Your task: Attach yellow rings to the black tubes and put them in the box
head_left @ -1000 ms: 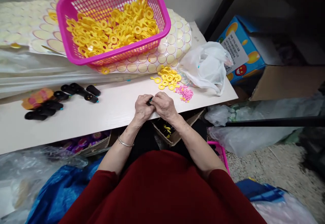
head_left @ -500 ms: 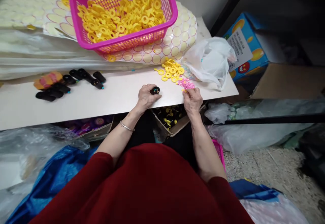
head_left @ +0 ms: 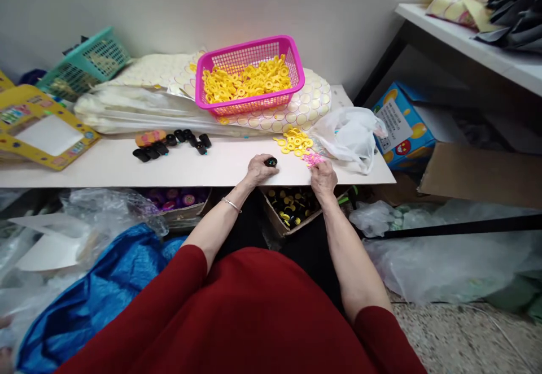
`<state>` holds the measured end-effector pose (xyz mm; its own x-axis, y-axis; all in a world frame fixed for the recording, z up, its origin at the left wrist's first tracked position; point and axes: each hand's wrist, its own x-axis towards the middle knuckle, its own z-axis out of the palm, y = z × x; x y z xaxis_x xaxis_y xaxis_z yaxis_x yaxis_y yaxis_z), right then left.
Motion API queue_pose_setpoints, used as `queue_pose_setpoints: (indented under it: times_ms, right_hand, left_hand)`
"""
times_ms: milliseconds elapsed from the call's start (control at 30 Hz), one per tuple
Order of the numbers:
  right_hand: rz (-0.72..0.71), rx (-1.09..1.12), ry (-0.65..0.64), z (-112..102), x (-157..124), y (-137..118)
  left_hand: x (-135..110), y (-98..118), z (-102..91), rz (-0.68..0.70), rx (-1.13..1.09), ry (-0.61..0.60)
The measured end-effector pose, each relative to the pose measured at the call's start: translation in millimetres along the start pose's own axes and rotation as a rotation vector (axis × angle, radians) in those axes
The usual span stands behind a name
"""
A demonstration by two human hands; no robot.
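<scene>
My left hand point(head_left: 259, 170) is closed around a small black cylinder point(head_left: 271, 162) on the white table, with its end facing up and tiny coloured bits showing in it. My right hand point(head_left: 324, 178) has its fingers drawn together at the near edge of a heap of tiny pink pieces point(head_left: 312, 159). What those fingertips hold, if anything, is too small to make out. Just behind the pink heap lies a pile of yellow rings with tabs point(head_left: 294, 141). Off to the left, several more black cylinders point(head_left: 158, 148) lie beside an orange-and-pink roll point(head_left: 150, 137).
A pink basket point(head_left: 249, 107) of yellow rings rests on sticker sheets at the back. To its right sits a white plastic bag point(head_left: 349, 137). Below the table edge is a cardboard box point(head_left: 277, 224) of black and yellow parts. A yellow printed carton point(head_left: 51, 131) stands at left.
The head view has tilted up, showing more wall and shelf. My left hand still grips the black cylinder. My right fingertips, with a yellow bit at them before, are now against the pink heap.
</scene>
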<state>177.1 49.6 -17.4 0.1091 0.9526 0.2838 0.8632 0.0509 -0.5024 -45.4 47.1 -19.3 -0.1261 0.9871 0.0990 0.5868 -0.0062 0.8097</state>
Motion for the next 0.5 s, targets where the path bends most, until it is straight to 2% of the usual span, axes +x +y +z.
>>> queue_pose_setpoints:
  times_ms: [133, 300, 400, 500]
  right_hand:
    - [0.016, 0.334, 0.089, 1, 9, 13]
    - [0.231, 0.753, 0.099, -3, 10, 29]
    - [0.227, 0.757, 0.085, -8, 2, 33]
    - [0.089, 0.558, 0.111, -12, -5, 31]
  left_hand:
    - [0, -3, -0.5, 0.033, 0.020, 0.004]
    - [-1, -4, -1.4, 0.057, 0.033, -0.023]
    - [-3, -1, -2.8, 0.048, 0.049, -0.031]
    - [-4, 2, -3.6, 0.050, 0.077, -0.036]
